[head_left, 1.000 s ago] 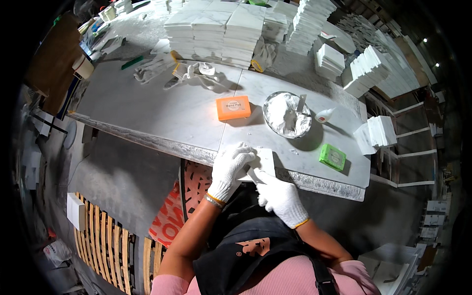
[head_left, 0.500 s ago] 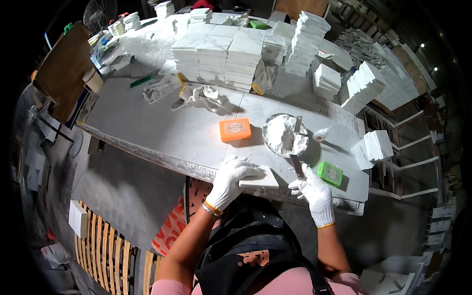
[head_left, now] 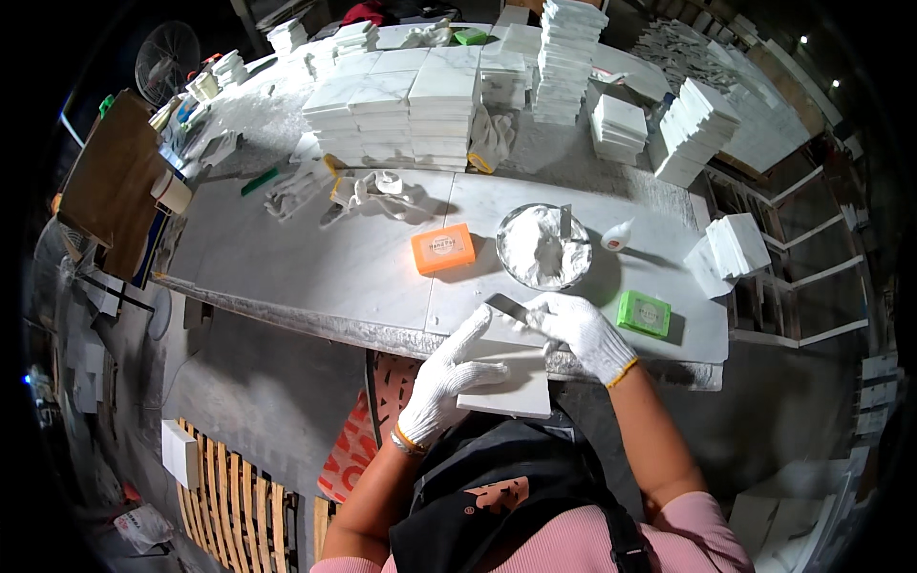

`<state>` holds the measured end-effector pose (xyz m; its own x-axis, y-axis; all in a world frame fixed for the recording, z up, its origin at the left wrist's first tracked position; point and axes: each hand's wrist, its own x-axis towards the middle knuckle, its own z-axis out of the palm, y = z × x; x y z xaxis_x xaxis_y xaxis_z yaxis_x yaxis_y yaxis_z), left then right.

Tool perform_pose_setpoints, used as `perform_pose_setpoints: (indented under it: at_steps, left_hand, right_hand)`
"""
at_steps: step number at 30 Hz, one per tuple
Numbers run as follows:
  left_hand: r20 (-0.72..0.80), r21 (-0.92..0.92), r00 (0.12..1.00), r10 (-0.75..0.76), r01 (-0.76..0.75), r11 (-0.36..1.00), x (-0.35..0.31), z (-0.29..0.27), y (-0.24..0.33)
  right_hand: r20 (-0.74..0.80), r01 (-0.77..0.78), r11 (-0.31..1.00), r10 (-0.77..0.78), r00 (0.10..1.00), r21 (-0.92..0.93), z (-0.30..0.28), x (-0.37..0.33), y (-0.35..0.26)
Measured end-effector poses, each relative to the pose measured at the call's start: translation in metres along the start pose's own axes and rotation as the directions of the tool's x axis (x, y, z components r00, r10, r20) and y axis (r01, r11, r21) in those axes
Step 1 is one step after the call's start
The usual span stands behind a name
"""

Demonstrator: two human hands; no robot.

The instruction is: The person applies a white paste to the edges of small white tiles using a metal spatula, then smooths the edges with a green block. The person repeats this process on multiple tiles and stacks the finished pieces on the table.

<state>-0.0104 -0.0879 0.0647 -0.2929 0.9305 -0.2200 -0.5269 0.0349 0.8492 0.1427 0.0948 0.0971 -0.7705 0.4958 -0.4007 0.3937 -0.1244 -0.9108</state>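
Observation:
My left hand [head_left: 447,382], in a white knitted glove, grips the left side of a white tile [head_left: 511,390] at the table's near edge. The tile lies tilted, its near side reaching past the edge toward my apron. My right hand [head_left: 581,334], gloved too, is closed on a flat metal scraper [head_left: 506,306] whose blade points left above the tile's far side. Whitish paste seems to cling along the blade. Just beyond stands a round metal bowl [head_left: 547,288] heaped with white paste [head_left: 535,250]; a second flat blade [head_left: 565,222] sticks up from it.
An orange hand pad [head_left: 443,249] and a green one [head_left: 644,314] lie on the table slab [head_left: 315,258]. A small white bottle [head_left: 617,235] stands right of the bowl. Loose gloves [head_left: 377,193] and stacked marble tiles [head_left: 382,115] are farther back. Below left is a wooden pallet [head_left: 234,492].
My right hand has moved left from beside the bowl, bringing the scraper over the tile. The tile has shifted nearer to my body, with my left hand still on it. The view has shifted slightly.

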Motion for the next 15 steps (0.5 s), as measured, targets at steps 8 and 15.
perform_pose_setpoints:
  at_steps: [8, 15]
  left_hand:
    - [0.019, 0.515, 0.975, 0.22, -0.198, 0.834, -0.014, -0.015, -0.011]
    - [-0.022, 0.275, 0.991, 0.129, -0.119, 0.954, -0.016, -0.024, -0.02]
  right_hand:
    - [-0.181, 0.174, 0.959, -0.135, 0.974, 0.224, -0.011, -0.029, 0.029]
    - [-0.075, 0.224, 0.974, -0.223, 0.972, 0.012, -0.005, -0.057, -0.022]
